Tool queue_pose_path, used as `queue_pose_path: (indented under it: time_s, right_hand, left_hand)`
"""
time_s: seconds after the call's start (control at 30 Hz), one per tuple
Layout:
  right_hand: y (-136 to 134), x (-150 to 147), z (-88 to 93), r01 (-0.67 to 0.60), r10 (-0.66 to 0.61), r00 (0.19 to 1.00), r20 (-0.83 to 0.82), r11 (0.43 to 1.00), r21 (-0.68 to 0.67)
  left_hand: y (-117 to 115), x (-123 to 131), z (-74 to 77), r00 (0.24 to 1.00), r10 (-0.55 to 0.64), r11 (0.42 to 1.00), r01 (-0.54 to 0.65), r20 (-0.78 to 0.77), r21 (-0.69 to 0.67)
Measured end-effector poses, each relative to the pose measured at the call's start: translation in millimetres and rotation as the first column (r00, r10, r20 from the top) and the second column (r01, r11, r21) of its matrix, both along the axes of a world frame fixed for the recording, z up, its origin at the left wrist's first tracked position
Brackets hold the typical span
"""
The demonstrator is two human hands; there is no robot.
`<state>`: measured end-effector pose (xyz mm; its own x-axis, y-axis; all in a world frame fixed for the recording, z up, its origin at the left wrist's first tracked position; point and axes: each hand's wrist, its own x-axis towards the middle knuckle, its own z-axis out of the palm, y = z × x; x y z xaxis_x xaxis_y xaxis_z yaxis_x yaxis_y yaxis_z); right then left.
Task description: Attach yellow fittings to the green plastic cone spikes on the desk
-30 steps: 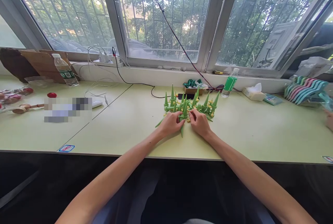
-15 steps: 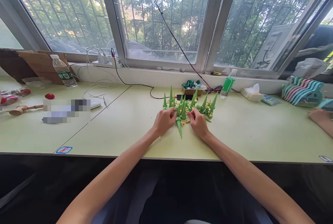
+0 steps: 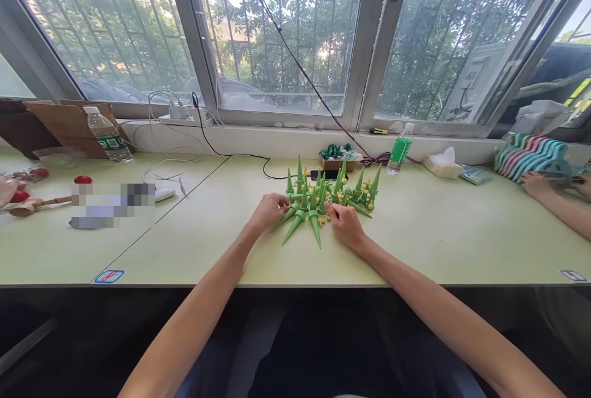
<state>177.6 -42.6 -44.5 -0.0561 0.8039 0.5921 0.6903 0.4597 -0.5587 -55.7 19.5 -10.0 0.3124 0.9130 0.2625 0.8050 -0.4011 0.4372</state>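
Note:
A cluster of green cone-shaped plastic spikes (image 3: 314, 225) with small yellow parts (image 3: 322, 223) among them covers the table in front of me. Some spikes stand point up; several lie with points toward me. At the cluster's left edge, my left hand (image 3: 268, 212) has its fingers closed around the end of a green spike (image 3: 287, 214), partly covered by the fingertips. On the right side, my right hand (image 3: 346, 225) is closed, thumb against the curled fingers, close to the standing spikes. Whatever lies inside it is hidden.
A phone (image 3: 322, 174) and a small box (image 3: 339, 164) lie behind the spikes. Bottles (image 3: 399, 150), tissues (image 3: 442, 164) and stacked hangers (image 3: 530, 154) stand along the windowsill side. Another person's hand (image 3: 538, 185) touches the hangers. A wooden toy (image 3: 28, 207) lies left.
My left hand has moved left, to the cluster's edge, and more lying spikes show between my hands. My right hand has shifted slightly. The other person's hand at right reached the hangers.

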Motion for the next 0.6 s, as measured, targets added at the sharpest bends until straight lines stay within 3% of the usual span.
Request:
queue_pose_path:
  time_s: [0.27,0.4,0.5,0.6]
  right_hand:
    - [-3,-2,-0.6,-0.028,0.029,0.999,0.037,0.999,-0.026]
    - [-6,-3,-0.2,-0.046,0.047,0.993,0.106,0.999,-0.015]
    - [-8,-3,0.9,-0.074,0.076,0.986,0.148,0.997,-0.018]
    - [-6,0,2.1,-0.154,0.155,0.974,0.168,0.988,-0.019]
  left_hand:
    - [4,0,-5.3,0.999,0.030,0.999,-0.028,-0.039,0.045]
    - [-4,5,2.6,0.989,0.029,0.973,-0.060,0.142,0.221]
    - [-14,13,6.9,0.955,-0.090,0.923,-0.026,0.283,0.384]
    - [-24,24,4.3,0.928,-0.251,0.871,0.092,0.275,0.483]
